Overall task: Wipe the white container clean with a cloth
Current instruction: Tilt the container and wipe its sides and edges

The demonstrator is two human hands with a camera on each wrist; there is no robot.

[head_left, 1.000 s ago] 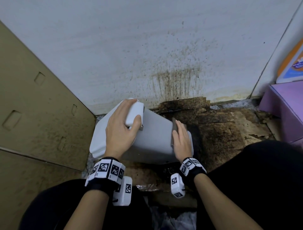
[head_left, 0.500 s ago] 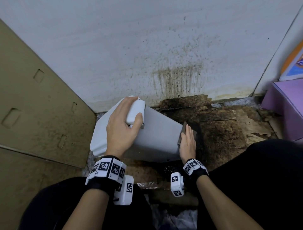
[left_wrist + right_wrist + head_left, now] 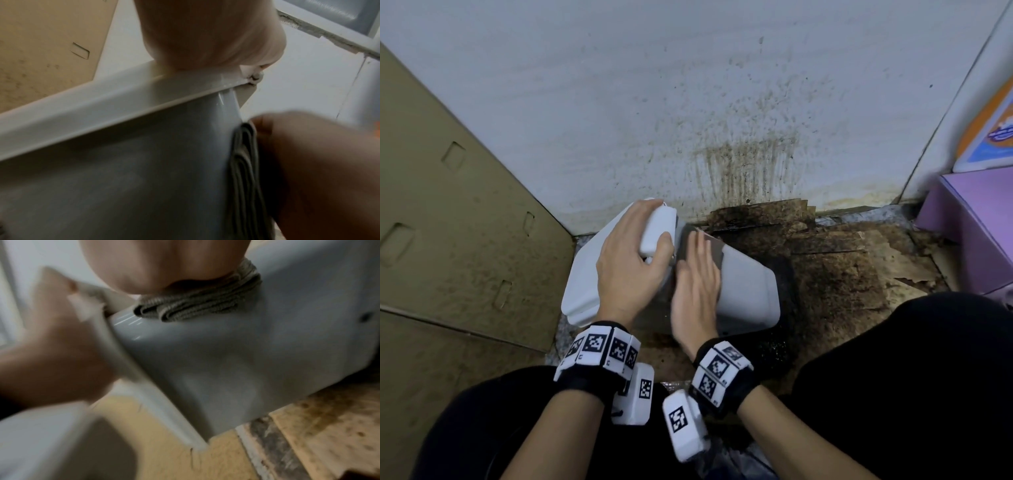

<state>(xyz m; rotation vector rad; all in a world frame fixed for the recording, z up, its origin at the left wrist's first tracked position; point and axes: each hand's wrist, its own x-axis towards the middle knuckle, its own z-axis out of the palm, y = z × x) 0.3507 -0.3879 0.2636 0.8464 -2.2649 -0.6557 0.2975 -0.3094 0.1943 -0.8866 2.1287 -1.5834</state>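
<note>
While the white container (image 3: 746, 291) is lying tipped on its side on the dirty cardboard (image 3: 835, 274) on the floor, close to the stained wall (image 3: 688, 102), two hands are working on it. The left hand (image 3: 630, 263) is holding the container's white handle (image 3: 657, 228) at its top end, with the fingers and thumb curled around it. The right hand (image 3: 697, 291) is lying flat on the container's side, just beside the left hand. Its fingers are straight and are pressing a folded grey cloth (image 3: 197, 305) against the plastic. In the right wrist view the cloth is sitting right next to the rim (image 3: 102, 105) of the container. The hand looks blurry in the head view. A big brown box (image 3: 455, 222) is standing along the left side of the floor, and a purple box (image 3: 976, 226) is sitting in the far right corner. The person's dark knees (image 3: 911, 377) are showing on both sides at the near edge.
</note>
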